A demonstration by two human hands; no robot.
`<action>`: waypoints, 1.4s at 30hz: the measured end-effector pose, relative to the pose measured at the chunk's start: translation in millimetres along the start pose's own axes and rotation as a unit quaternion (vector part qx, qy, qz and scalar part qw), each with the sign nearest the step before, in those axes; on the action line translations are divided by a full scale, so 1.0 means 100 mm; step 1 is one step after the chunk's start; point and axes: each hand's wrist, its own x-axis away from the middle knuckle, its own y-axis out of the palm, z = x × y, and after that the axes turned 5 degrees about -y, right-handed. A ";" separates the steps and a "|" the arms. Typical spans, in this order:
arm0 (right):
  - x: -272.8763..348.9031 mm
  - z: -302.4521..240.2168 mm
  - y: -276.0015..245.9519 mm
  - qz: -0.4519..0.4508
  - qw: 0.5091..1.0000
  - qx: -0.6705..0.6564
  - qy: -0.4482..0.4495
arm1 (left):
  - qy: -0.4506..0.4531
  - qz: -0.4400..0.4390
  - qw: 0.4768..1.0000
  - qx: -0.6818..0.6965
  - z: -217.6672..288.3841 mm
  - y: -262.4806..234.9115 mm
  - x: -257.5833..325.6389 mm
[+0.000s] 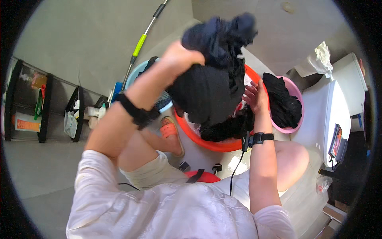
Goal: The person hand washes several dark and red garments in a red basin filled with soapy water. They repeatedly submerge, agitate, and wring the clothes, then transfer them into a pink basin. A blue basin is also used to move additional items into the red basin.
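My left hand (183, 59) is raised and closed round a bundled dark garment (211, 87), navy at the top and black lower down. The garment hangs over a large orange-red basin (223, 146), hiding much of its inside. My right hand (256, 96) stands open at the basin's right side, palm toward the garment with fingers apart. Whether its fingertips touch the cloth, I cannot tell. More black cloth (227, 129) lies in the near part of the basin, beside something pale and red that is too small to make out.
A pink basin (299, 93) holding black clothes (284, 105) stands right of the orange one, next to a white toilet (314, 109). At the left are a light blue basin (166, 106) with dark cloth, a leaning pole (139, 44) and wall shelves (45, 107). An orange slipper (169, 130) is near.
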 end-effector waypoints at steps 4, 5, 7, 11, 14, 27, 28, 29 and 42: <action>0.11 -0.17 0.05 0.048 0.982 0.169 -0.067 | -0.047 0.025 0.992 0.116 -0.94 0.83 -0.29; 0.11 -0.13 0.08 0.015 0.962 0.266 -0.067 | -0.075 0.004 0.989 0.125 -1.15 0.96 -0.34; 0.16 0.11 0.16 -0.014 0.859 0.442 -0.256 | -0.159 -0.085 0.976 0.122 -1.50 1.01 -0.40; 0.25 0.79 0.40 -0.144 0.744 0.635 -0.147 | -0.270 -0.143 0.947 -0.097 -1.62 0.57 -0.71; 0.26 1.20 0.47 -0.180 0.723 0.657 -0.117 | -0.225 -0.113 0.964 -0.086 -1.55 -0.13 -1.02; -0.63 1.56 0.83 -0.250 0.620 0.741 0.057 | -0.515 0.048 0.729 -0.449 -3.59 -1.11 -0.75; -0.67 1.61 0.84 -0.261 0.610 0.746 0.056 | -0.519 0.057 0.729 -0.443 -3.61 -1.03 -0.74; -0.69 1.66 0.84 -0.267 0.603 0.750 0.059 | -0.523 0.065 0.728 -0.439 -3.63 -0.96 -0.75; -0.76 1.77 0.77 -0.264 0.606 0.748 0.059 | -0.262 0.095 0.755 -0.593 -3.88 -1.61 -1.11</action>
